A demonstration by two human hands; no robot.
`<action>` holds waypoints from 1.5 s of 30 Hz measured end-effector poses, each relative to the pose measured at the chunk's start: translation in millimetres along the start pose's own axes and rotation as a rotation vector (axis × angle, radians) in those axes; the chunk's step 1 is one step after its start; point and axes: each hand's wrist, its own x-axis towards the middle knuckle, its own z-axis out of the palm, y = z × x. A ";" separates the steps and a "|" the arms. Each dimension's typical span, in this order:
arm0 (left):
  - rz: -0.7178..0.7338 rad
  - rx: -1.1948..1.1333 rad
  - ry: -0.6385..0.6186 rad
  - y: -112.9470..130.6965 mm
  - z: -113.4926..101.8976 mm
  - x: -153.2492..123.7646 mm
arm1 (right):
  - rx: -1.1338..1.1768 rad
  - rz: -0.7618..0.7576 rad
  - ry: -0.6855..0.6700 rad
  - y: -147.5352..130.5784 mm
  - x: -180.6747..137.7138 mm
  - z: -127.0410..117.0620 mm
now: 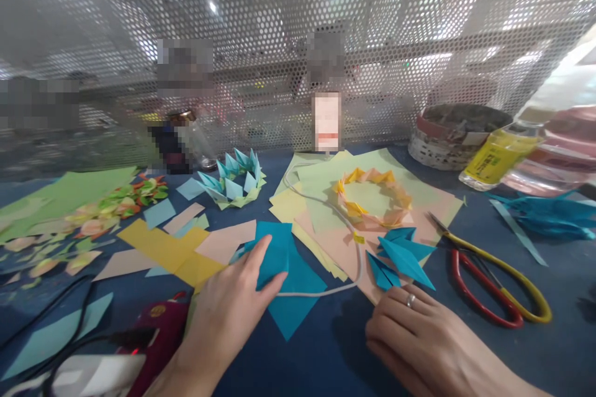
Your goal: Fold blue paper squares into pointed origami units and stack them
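Note:
My left hand (pixel 237 307) lies on a blue paper rectangle (pixel 274 251), with index finger and thumb spread apart on its surface. Beneath that piece is a larger blue paper square (pixel 291 310), one corner pointing toward me. My right hand (pixel 412 332) rests curled on the table; its fingertips are hidden, so anything inside is out of sight. Just beyond its knuckles are several folded blue paper pieces (pixel 403 254). A ring of orange and peach folded paper (pixel 342 195) sits on stacked coloured sheets (pixel 311 198). Farther left stands a light-blue and green folded paper ring (pixel 226 189).
Red-and-yellow-handled scissors (pixel 487 294) lie at right. A white cable (pixel 321 291) crosses the blue square and sheets. Paper strips (pixel 181 248) and a purple device (pixel 161 322) lie left. A round container (pixel 435 146) and yellow-labelled bottle (pixel 493 155) stand before the perforated metal panel (pixel 261 62).

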 end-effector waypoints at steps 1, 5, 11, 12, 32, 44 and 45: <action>-0.002 0.008 0.004 1.1 0.3 -0.1 | 0.004 -0.003 0.001 0.4 -0.2 0.0; -0.003 0.029 0.017 1.1 1.6 0.4 | 0.016 -0.011 -0.002 1.4 -2.3 0.6; -0.016 0.016 0.039 0.9 0.8 -0.3 | 0.024 -0.007 -0.027 -1.2 0.4 0.1; -0.016 0.021 0.046 2.2 0.8 -0.8 | 0.024 -0.006 -0.031 -1.1 0.5 0.2; 0.143 -0.137 0.251 -8.9 17.3 -12.6 | 0.023 -0.001 -0.080 0.0 -2.2 1.3; 0.186 -0.341 0.343 -7.1 3.3 -9.4 | 0.021 -0.005 -0.071 -1.8 1.4 0.2; 0.181 -0.362 0.394 -7.2 1.3 -9.7 | 0.028 -0.004 -0.062 -2.1 1.3 -0.7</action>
